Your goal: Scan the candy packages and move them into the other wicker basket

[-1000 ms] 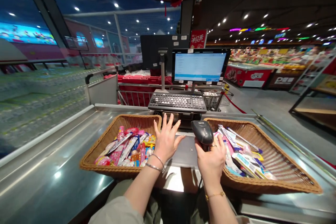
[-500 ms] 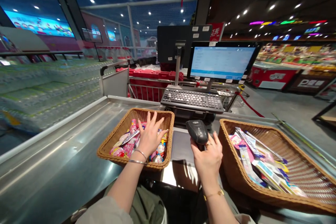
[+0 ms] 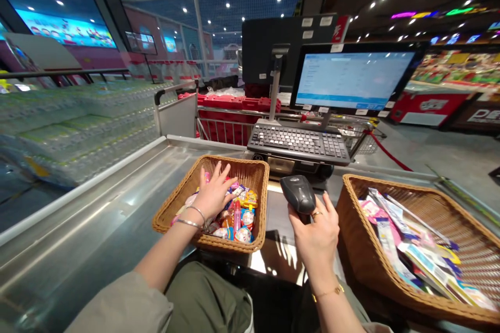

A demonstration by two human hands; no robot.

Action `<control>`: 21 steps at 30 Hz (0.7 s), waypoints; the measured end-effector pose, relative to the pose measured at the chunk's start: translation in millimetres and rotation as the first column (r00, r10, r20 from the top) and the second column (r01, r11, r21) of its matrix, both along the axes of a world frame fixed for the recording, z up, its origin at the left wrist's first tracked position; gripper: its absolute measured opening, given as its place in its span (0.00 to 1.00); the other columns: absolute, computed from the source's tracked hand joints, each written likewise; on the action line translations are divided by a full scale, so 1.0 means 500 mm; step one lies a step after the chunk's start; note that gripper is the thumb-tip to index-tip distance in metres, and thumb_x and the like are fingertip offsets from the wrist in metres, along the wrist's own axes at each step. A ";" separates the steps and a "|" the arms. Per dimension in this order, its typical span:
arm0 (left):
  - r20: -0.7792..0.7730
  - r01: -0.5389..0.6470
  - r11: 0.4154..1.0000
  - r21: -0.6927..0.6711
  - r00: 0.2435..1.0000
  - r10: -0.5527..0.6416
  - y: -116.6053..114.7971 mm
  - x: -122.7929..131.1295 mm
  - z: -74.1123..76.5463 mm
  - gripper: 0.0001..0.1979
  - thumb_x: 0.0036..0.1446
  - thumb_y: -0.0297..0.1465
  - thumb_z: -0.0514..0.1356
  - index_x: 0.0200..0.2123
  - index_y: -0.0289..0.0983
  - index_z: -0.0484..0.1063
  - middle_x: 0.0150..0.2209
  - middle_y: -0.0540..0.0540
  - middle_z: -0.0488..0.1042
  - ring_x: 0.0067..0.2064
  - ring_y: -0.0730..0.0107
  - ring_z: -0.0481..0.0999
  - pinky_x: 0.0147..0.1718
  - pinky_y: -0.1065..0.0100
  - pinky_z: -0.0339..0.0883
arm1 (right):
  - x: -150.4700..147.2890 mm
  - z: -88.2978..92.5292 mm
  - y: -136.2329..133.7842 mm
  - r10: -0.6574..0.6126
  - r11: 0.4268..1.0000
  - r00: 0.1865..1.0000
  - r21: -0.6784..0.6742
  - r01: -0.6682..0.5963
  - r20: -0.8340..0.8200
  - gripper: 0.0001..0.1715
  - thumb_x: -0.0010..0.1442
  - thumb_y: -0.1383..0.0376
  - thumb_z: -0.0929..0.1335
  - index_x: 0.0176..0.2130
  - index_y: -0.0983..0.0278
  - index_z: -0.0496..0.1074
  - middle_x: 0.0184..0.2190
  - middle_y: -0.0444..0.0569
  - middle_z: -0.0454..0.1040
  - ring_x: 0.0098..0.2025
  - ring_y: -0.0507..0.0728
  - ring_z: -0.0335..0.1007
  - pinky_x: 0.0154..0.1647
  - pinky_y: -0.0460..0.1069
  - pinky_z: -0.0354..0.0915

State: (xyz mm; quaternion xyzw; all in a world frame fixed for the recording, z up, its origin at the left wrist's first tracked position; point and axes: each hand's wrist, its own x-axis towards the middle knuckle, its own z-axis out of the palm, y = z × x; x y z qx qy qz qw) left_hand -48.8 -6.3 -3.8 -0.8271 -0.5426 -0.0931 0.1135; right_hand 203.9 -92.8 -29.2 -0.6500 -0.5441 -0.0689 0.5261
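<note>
Metal ctr (image 3: 113,218) | 2 bskts (image 3: 230,244) | LH (image 3: 211,196) fingers spread over 1 | RH (image 3: 318,242) fingers round 1 scanner (image 3: 299,193)

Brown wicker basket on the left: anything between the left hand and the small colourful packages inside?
Nothing visible: the spread left hand is over the small colourful packages in the brown wicker basket; the palm is hidden. The black handheld scanner, in the right hand, sits outside that basket.
</note>
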 end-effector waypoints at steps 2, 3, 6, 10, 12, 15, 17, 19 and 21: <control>-0.073 0.051 0.998 -0.046 0.996 -0.054 0.019 -0.017 -0.003 0.22 0.60 0.38 0.60 0.58 0.47 0.68 0.70 0.40 0.53 0.71 0.44 0.43 0.61 0.28 0.31 | 0.000 -0.002 0.002 0.002 1.000 1.000 0.010 -0.002 0.005 0.18 0.56 0.55 0.69 0.42 0.64 0.76 0.48 0.56 0.77 0.63 0.68 0.59 0.59 0.64 0.58; -0.100 0.066 0.995 -0.080 0.992 -0.074 0.030 -0.025 -0.005 0.23 0.60 0.39 0.60 0.59 0.47 0.68 0.70 0.40 0.53 0.71 0.44 0.44 0.61 0.28 0.31 | 0.000 -0.003 0.002 0.005 1.000 1.000 0.015 -0.005 0.007 0.18 0.56 0.55 0.69 0.41 0.64 0.76 0.48 0.56 0.77 0.63 0.68 0.59 0.59 0.64 0.58; -0.162 0.107 0.982 -0.156 0.978 -0.133 0.067 -0.046 -0.015 0.24 0.60 0.43 0.60 0.58 0.48 0.68 0.70 0.40 0.53 0.71 0.43 0.42 0.61 0.28 0.29 | 0.000 -0.005 0.005 0.009 1.000 1.000 0.019 -0.009 0.014 0.18 0.56 0.55 0.69 0.41 0.64 0.76 0.47 0.56 0.77 0.63 0.69 0.59 0.59 0.65 0.58; -0.217 0.096 0.965 -0.244 0.965 -0.151 0.113 -0.055 -0.029 0.24 0.59 0.43 0.61 0.58 0.48 0.68 0.70 0.39 0.52 0.72 0.44 0.40 0.61 0.27 0.28 | -0.001 -0.004 0.009 0.001 1.000 1.000 0.027 -0.001 0.026 0.17 0.57 0.55 0.69 0.40 0.65 0.76 0.48 0.56 0.77 0.63 0.70 0.60 0.59 0.66 0.59; -0.232 0.084 0.955 -0.283 0.960 -0.153 0.133 -0.053 -0.038 0.24 0.58 0.44 0.61 0.57 0.48 0.69 0.70 0.39 0.52 0.71 0.42 0.40 0.60 0.26 0.27 | 0.000 -0.003 0.010 -0.003 0.999 0.999 0.034 0.001 0.035 0.16 0.57 0.55 0.69 0.39 0.65 0.76 0.49 0.55 0.77 0.62 0.69 0.60 0.59 0.66 0.59; -0.249 0.074 0.944 -0.321 0.955 -0.160 0.161 -0.048 -0.053 0.25 0.56 0.44 0.63 0.56 0.48 0.71 0.70 0.38 0.52 0.71 0.40 0.41 0.59 0.25 0.27 | 0.002 -0.003 0.012 -0.014 0.999 0.999 0.042 0.012 0.043 0.16 0.57 0.55 0.69 0.40 0.64 0.76 0.48 0.55 0.77 0.62 0.69 0.61 0.59 0.65 0.59; -0.258 0.076 0.938 -0.337 0.951 -0.169 0.179 -0.045 -0.066 0.26 0.54 0.45 0.64 0.55 0.48 0.72 0.70 0.37 0.52 0.71 0.39 0.41 0.59 0.25 0.26 | 0.004 -0.003 0.013 -0.020 0.999 0.999 0.047 0.018 0.044 0.16 0.57 0.55 0.69 0.39 0.64 0.76 0.47 0.55 0.78 0.62 0.68 0.61 0.59 0.65 0.60; -0.263 0.081 0.932 -0.355 0.947 -0.182 0.196 -0.044 -0.079 0.26 0.52 0.47 0.65 0.54 0.48 0.72 0.70 0.38 0.52 0.71 0.40 0.39 0.59 0.26 0.26 | 0.005 -0.002 0.014 -0.025 0.999 0.999 0.041 0.023 0.046 0.17 0.57 0.55 0.68 0.39 0.64 0.76 0.47 0.55 0.78 0.62 0.68 0.62 0.59 0.65 0.60; -0.268 0.083 0.924 -0.374 0.944 -0.193 0.210 -0.044 -0.091 0.26 0.50 0.47 0.66 0.53 0.50 0.74 0.70 0.41 0.51 0.71 0.40 0.38 0.60 0.27 0.25 | 0.006 -0.002 0.014 -0.035 0.999 0.998 0.031 0.034 0.045 0.17 0.57 0.54 0.68 0.40 0.64 0.77 0.48 0.54 0.78 0.62 0.68 0.62 0.59 0.65 0.60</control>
